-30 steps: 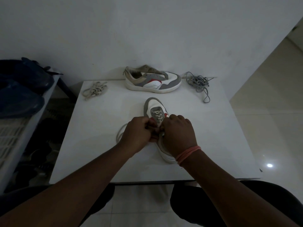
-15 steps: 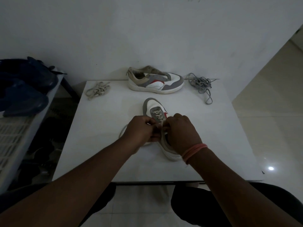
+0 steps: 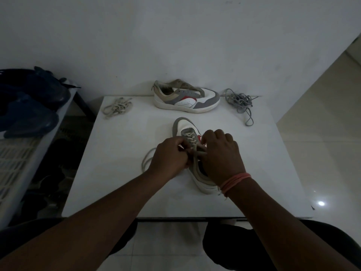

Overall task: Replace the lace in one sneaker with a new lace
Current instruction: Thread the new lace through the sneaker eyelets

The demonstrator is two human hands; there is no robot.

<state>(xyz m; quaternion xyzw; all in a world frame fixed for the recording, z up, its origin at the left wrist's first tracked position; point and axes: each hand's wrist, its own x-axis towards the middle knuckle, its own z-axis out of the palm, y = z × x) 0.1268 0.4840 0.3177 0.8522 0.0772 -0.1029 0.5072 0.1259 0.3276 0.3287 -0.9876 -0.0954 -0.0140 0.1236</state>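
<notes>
Lacing step, near done by my reading: sneaker (image 3: 187, 133) at table (image 3: 117, 173) centre, my left hand (image 3: 169, 157) and right hand (image 3: 220, 155) both pinching its beige lace (image 3: 190, 138) at the top eyelets; next, threading or tying.

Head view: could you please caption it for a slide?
Both hands, left and right, work a beige lace on the near sneaker.

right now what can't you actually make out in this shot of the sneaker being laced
- Head view: the top eyelets of the near sneaker and the lace ends are covered by the left hand and right hand.
- Head view: whether the lace is fully threaded or knotted, hidden under the fingers.
- Head view: the dark bundle at left is too dim to identify.
- Head view: the far sneaker eyelets are too small to count.
</notes>
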